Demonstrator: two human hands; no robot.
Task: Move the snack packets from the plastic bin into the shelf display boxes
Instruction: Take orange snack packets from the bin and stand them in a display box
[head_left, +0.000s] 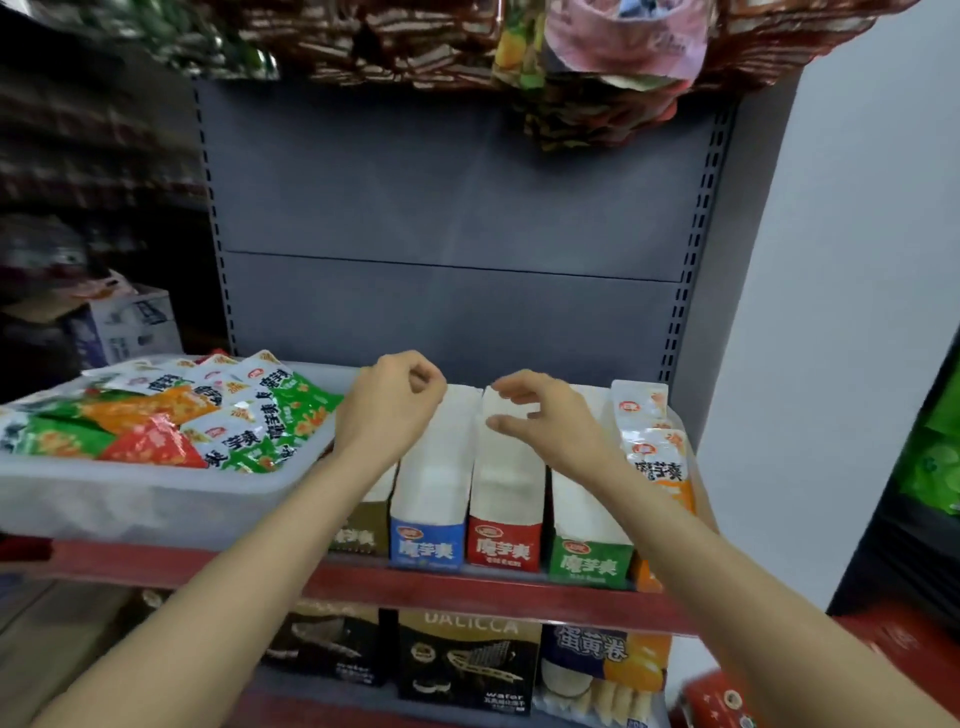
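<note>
On the red-edged shelf, a clear plastic bin is sitting at the left, heaped with green, orange, red and white snack packets. Just right of it, a row of display boxes is standing: a blue box, a red box and a green box, their white interiors showing. At the far right, orange packets are standing upright in the last box. The left hand is hovering over the boxes with fingers curled, holding nothing. The right hand is hanging above the red box, fingers loosely bent and spread, gripping nothing visible.
</note>
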